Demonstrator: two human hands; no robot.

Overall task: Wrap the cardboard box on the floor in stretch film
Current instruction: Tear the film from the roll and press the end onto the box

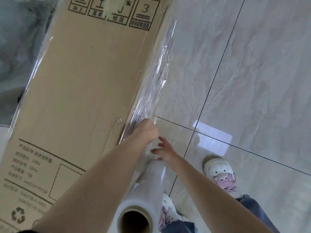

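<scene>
A tall cardboard box with printed handling symbols stands on the tiled floor and fills the left half of the view. Clear stretch film runs crumpled down its right edge. My left hand is closed on the bunched film near the box's lower right edge. The stretch film roll, with a brown cardboard core, stands upright below my arms. My right hand hovers at the roll's far end with fingers spread, fingertips touching or just off the film.
Glossy pale floor tiles with dark grout lines spread to the right. My two feet in white shoes stand close to the roll. A grey blurred surface lies behind the box at the left.
</scene>
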